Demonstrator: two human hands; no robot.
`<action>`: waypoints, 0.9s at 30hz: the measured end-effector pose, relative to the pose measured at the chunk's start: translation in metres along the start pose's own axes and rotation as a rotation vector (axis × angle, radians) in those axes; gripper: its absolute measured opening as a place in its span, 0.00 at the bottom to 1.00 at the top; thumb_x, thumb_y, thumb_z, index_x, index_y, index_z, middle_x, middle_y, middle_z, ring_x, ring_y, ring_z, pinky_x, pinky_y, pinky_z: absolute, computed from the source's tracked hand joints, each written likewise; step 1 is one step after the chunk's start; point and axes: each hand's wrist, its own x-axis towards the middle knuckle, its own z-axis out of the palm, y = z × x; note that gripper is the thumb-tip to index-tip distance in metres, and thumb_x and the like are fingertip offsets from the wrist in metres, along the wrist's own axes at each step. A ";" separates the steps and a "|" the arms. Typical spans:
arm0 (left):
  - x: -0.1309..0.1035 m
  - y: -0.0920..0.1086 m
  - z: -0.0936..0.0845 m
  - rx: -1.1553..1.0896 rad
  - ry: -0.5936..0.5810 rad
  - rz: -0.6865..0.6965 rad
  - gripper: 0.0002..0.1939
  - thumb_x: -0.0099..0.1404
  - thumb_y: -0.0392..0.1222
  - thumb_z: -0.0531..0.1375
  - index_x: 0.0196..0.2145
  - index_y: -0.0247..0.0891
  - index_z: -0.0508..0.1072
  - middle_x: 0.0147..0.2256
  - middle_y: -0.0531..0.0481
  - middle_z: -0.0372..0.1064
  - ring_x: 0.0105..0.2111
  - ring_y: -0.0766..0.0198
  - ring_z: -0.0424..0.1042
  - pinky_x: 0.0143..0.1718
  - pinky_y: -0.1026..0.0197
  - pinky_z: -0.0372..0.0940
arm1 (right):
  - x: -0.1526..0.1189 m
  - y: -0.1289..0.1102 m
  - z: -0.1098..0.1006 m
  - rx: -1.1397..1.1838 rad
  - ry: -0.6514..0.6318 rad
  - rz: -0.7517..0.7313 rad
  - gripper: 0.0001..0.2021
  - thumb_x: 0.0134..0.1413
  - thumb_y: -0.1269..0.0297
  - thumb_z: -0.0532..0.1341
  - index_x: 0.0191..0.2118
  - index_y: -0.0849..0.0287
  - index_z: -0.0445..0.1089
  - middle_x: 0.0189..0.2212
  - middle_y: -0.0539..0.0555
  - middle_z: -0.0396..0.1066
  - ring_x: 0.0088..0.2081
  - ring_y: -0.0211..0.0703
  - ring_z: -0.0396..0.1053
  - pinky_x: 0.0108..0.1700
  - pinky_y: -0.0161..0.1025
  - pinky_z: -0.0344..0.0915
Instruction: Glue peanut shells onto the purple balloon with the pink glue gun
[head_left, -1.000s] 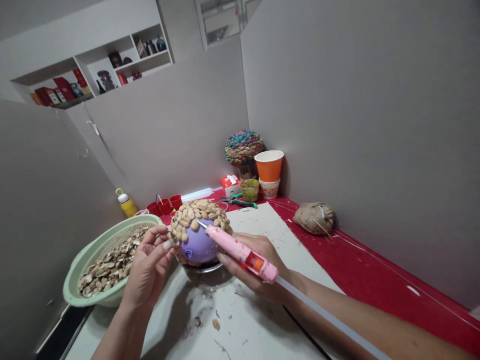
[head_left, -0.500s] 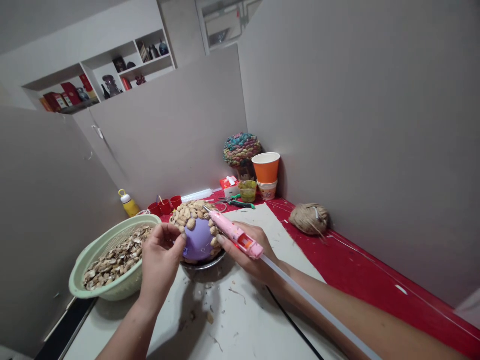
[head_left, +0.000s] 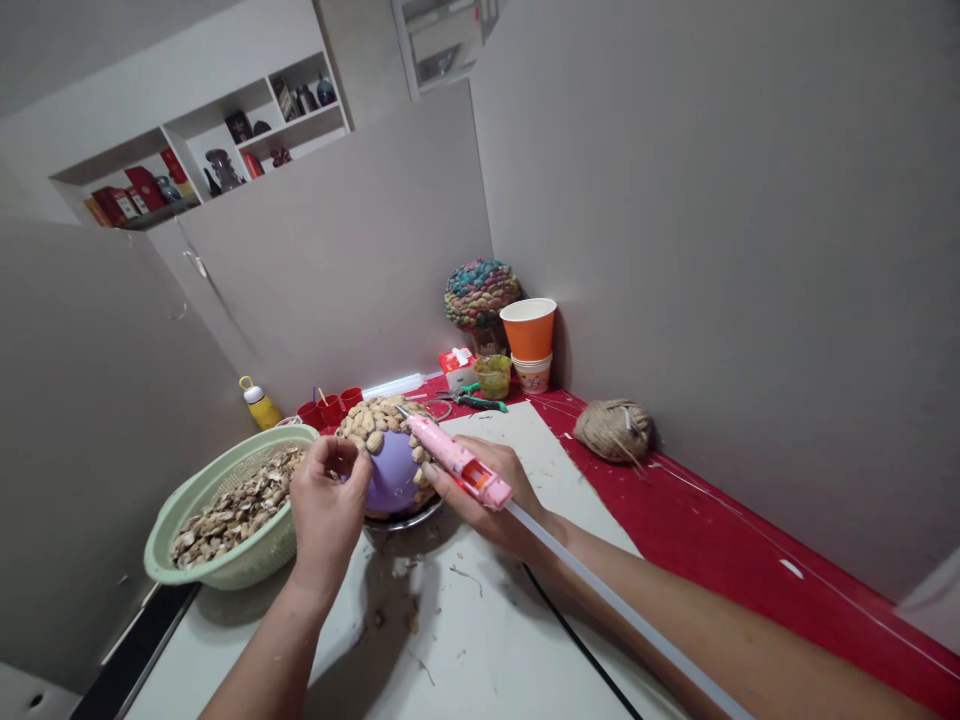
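A purple balloon (head_left: pixel 392 480), partly covered with peanut shells (head_left: pixel 367 420), rests in a shallow metal bowl (head_left: pixel 405 521) on the table. My right hand (head_left: pixel 487 490) is wrapped round a pink glue gun (head_left: pixel 450 450), its nozzle over the shells at the upper part of the balloon. A long clear glue stick (head_left: pixel 600 590) trails out of its back. My left hand (head_left: pixel 328 505) is at the balloon's left side, thumb and fingers bent together in a pinch. Whatever sits between those fingertips is hidden.
A green basket (head_left: pixel 161 550) of loose shells stands at the left. Behind are red cups (head_left: pixel 330 410), green-handled pliers (head_left: pixel 480 402), a tub (head_left: pixel 493 378), orange paper cup (head_left: pixel 529 335) and yarn-topped tree (head_left: pixel 480 295). A twine ball (head_left: pixel 613 432) lies at the right.
The glue gun's nozzle has shifted slightly left and up in view, along with my right hand. My left hand remains pinched beside the balloon. The whole view has shifted a little.
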 end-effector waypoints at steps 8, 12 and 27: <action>-0.004 -0.002 0.002 0.032 0.034 0.029 0.04 0.59 0.40 0.64 0.27 0.40 0.73 0.24 0.54 0.69 0.26 0.63 0.66 0.29 0.63 0.59 | 0.000 -0.002 -0.001 0.020 0.007 0.015 0.14 0.60 0.60 0.60 0.25 0.57 0.61 0.22 0.49 0.63 0.24 0.37 0.60 0.29 0.37 0.59; -0.006 -0.007 -0.002 -0.002 0.027 0.010 0.04 0.59 0.42 0.65 0.29 0.41 0.75 0.25 0.53 0.70 0.26 0.62 0.66 0.29 0.62 0.59 | 0.000 -0.001 -0.001 0.021 0.013 0.010 0.14 0.59 0.60 0.60 0.25 0.57 0.60 0.22 0.49 0.62 0.24 0.38 0.60 0.28 0.37 0.58; -0.002 -0.019 -0.006 0.005 0.006 0.287 0.09 0.56 0.35 0.67 0.35 0.47 0.78 0.36 0.48 0.71 0.40 0.51 0.68 0.47 0.54 0.59 | 0.004 0.001 -0.001 -0.016 0.068 -0.093 0.03 0.60 0.68 0.59 0.36 0.58 0.69 0.34 0.57 0.71 0.39 0.48 0.69 0.43 0.44 0.67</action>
